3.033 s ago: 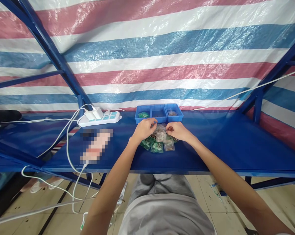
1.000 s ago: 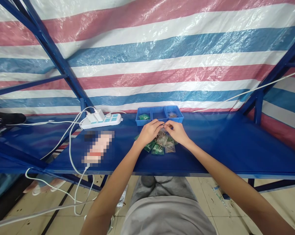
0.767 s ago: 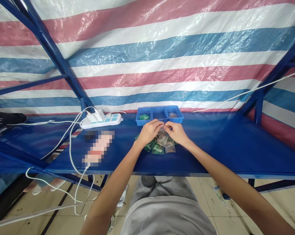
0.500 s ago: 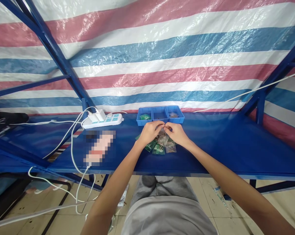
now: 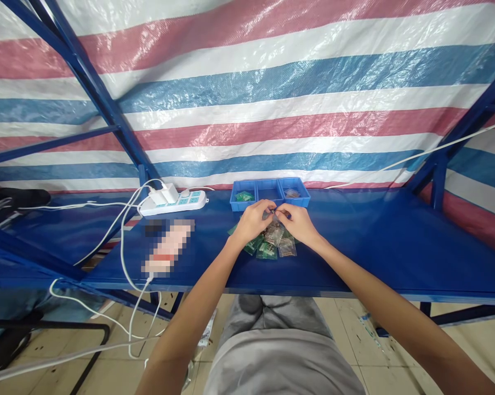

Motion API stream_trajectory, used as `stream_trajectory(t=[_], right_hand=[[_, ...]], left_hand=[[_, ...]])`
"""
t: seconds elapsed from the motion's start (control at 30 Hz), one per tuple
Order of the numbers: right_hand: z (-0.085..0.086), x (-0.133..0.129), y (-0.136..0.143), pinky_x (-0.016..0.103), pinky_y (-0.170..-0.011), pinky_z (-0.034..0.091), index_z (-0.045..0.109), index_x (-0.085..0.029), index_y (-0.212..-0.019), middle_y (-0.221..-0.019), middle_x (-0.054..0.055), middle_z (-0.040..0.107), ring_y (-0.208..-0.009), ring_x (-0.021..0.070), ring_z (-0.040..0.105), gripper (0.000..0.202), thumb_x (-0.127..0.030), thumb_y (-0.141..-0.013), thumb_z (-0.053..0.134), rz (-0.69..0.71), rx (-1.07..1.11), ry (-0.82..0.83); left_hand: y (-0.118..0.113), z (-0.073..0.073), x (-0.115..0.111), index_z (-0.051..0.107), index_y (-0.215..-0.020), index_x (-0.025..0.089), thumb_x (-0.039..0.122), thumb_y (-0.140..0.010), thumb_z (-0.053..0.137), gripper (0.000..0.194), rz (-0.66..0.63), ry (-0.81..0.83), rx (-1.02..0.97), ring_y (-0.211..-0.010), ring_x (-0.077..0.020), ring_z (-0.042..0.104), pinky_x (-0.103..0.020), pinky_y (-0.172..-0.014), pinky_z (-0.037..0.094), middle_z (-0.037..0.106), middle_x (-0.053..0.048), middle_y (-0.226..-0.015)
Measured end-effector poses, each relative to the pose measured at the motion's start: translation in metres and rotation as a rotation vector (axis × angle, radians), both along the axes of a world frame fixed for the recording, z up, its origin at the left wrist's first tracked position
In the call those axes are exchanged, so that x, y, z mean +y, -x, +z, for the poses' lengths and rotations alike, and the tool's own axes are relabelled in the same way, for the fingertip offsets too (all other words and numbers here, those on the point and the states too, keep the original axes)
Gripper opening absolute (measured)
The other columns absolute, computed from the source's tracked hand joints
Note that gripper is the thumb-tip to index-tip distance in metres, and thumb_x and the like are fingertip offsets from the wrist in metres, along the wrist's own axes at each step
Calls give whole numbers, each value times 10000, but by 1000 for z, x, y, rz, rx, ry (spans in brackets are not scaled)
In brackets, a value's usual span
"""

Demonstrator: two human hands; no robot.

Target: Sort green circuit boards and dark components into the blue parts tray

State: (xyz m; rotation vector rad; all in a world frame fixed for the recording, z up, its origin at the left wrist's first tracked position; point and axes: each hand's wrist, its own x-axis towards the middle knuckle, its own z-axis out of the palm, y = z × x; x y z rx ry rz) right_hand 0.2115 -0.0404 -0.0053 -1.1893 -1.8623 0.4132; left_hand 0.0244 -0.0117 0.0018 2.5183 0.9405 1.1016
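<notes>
Left hand (image 5: 253, 220) and right hand (image 5: 298, 222) meet at the fingertips above a pile of small clear plastic bags (image 5: 274, 235); fingers of both are drawn together, but whether a bag is gripped between them cannot be told. The pile, including green-content bags (image 5: 267, 250), lies on the blue surface (image 5: 395, 241), nearer the person than the three-compartment blue tray (image 5: 243, 207). White power strip (image 5: 174, 206) stands left of the tray, well apart.

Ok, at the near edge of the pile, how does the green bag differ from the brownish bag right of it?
The green bag shows mostly green contents; the brownish bag shows small brownish pieces through clear plastic. The green bag sits left, the brownish bag right. Both are small bags at the near edge of the pile.
</notes>
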Motion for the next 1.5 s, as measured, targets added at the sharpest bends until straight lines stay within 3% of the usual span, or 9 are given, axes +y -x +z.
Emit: stream_trajectory(t=[0.4,0.7,0.93,1.13,1.3,1.5], right_hand=[[0,0,2,306,-663,462,720,-213,-799,-812,37,745,-749,213,650,251,-424,-875,609,-67,181,78],[2,0,1,320,-684,470,683,-211,-766,-732,31,701,-700,215,646,277,-417,-896,552,-34,222,143],[-1,0,-1,301,-673,461,667,-209,-773,-750,32,695,-714,204,637,301,-382,-943,489,-28,172,97],[0,-1,0,285,-636,389,628,-199,-731,-688,16,655,-642,175,576,305,-343,-949,470,-29,20,50],[0,-1,1,275,-613,343,618,-194,-734,-663,0,621,-607,155,528,288,-332,-940,471,-13,-13,46],[3,-4,2,267,-599,315,598,-196,-725,-626,-15,570,-580,141,469,272,-325,-934,482,1,-43,40]], left_hand=[[-5,0,-4,592,-1195,236,189,-927,548,276,-24,53,-39,-1070,-195,690,-290,-827,541,712,-27,-1157],[-5,-2,-3,650,-1094,211,269,-935,610,174,28,-37,-22,-941,-190,658,-302,-822,533,676,-48,-1043],[-5,0,-3,677,-1115,207,314,-998,547,205,13,-4,-34,-920,-191,665,-300,-809,528,696,-59,-1033],[-5,1,-3,702,-1111,200,262,-1049,416,299,-67,-5,-67,-985,-192,670,-320,-894,524,712,-70,-1066],[-6,1,-4,669,-1138,211,255,-1008,510,210,-8,56,-131,-997,-185,684,-288,-847,539,722,-53,-1089],[-7,0,-4,688,-989,210,272,-977,573,132,41,75,-159,-897,-158,691,-246,-767,528,739,-17,-970]])
